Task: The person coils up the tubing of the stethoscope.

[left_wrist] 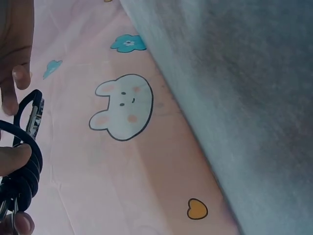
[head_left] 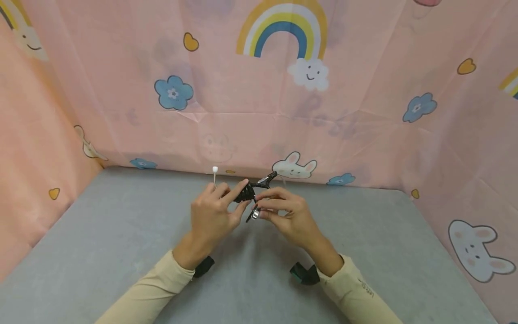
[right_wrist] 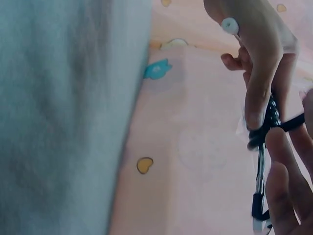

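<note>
A black coiled cord (head_left: pixel 244 193) with silver metal parts is held up between both hands, above the far part of the table. My left hand (head_left: pixel 214 213) grips the coil between thumb and fingers. From the other side, my right hand (head_left: pixel 285 211) pinches the cord near a small silver piece (head_left: pixel 255 214) with thumb and fingertips. A black loop with a metal strip (head_left: pixel 265 181) sticks out beyond the fingers. In the left wrist view, tight black turns (left_wrist: pixel 30 174) show under a fingertip. The right wrist view shows a straight metal part (right_wrist: pixel 260 166) below the coil.
A grey cloth-covered table (head_left: pixel 133 234) spreads beneath the hands. Pink printed curtain (head_left: pixel 226 99) hangs behind and at both sides. A thin stalk with a white tip (head_left: pixel 215 169) rises behind the left hand. Dark pieces (head_left: pixel 305 273) sit at both wrists by the cream sleeves.
</note>
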Demonstrator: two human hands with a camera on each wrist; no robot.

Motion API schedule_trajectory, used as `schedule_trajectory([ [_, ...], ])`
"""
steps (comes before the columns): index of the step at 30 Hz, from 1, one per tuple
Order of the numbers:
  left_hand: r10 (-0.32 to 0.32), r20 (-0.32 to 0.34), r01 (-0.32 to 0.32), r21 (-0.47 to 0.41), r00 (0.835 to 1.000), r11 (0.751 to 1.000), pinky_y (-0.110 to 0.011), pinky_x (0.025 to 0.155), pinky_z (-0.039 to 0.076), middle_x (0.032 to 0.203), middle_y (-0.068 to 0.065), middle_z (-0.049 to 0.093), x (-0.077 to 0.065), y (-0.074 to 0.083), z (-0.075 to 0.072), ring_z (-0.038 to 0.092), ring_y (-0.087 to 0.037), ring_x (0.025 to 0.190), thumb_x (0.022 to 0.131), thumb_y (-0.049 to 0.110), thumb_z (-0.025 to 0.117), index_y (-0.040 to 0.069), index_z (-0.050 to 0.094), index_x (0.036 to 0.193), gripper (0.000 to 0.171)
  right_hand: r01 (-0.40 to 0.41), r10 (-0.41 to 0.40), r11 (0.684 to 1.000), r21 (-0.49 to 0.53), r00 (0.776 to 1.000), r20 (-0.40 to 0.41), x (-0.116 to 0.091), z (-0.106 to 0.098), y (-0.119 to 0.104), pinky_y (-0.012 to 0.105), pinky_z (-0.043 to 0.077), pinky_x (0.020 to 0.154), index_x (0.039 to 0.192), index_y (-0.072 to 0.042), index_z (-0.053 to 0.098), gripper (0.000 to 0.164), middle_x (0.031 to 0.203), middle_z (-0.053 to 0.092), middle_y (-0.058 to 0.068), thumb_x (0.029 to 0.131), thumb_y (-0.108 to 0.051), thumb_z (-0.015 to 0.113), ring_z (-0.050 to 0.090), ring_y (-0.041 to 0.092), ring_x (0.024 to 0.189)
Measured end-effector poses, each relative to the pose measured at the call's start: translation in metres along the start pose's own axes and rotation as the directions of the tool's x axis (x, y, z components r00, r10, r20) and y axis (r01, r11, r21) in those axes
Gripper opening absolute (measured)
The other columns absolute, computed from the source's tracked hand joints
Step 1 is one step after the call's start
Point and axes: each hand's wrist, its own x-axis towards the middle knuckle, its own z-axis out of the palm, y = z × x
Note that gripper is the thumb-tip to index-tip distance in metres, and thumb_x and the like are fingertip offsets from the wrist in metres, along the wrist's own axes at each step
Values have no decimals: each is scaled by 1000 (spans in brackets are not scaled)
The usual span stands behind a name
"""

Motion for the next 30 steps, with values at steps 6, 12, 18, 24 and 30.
schedule_trajectory([
  [6, 79, 5, -79, 48, 997, 996, -24, 41, 33, 69, 1, 58, -3, 5, 3, 40, -17, 56, 71, 33, 82, 25, 72, 112, 43, -152, 152, 988, 10, 978, -140, -2, 3, 0, 23, 52, 59, 93, -8, 76, 14, 89, 74, 8, 79, -11, 75, 63, 8, 69],
  [12, 137, 48, -140, 68, 989, 988, -23, 40, 32, 71, 1, 59, -5, 10, 4, 38, -16, 56, 76, 37, 79, 25, 71, 115, 41, -323, 337, 941, 98, 904, -264, -2, 5, 0, 23, 53, 55, 100, -3, 74, 21, 85, 73, 16, 81, -14, 74, 62, 6, 60],
  [18, 189, 152, -203, 83, 970, 976, -25, 42, 33, 79, -2, 57, -7, 14, 7, 40, -17, 59, 84, 32, 67, 20, 64, 125, 43, -418, 430, 901, 119, 817, -385, 1, 3, -2, 18, 53, 61, 103, -5, 73, 26, 87, 73, 17, 79, -15, 76, 65, -1, 67],
  [24, 138, 191, -148, 39, 972, 988, -24, 44, 35, 74, -1, 54, -8, 20, 5, 41, -16, 55, 85, 26, 68, 17, 65, 124, 40, -422, 416, 903, 87, 800, -432, 10, -1, -21, 17, 50, 58, 99, 5, 71, 24, 76, 70, 23, 77, -4, 77, 61, -2, 62],
  [30, 72, 149, -78, 34, 986, 996, -22, 41, 34, 64, 2, 53, -7, 24, 3, 42, -11, 48, 79, 25, 75, 11, 70, 115, 39, -418, 412, 905, 86, 804, -429, 12, -1, -29, 18, 46, 56, 96, 8, 69, 22, 74, 68, 25, 77, 0, 76, 58, 0, 61],
])
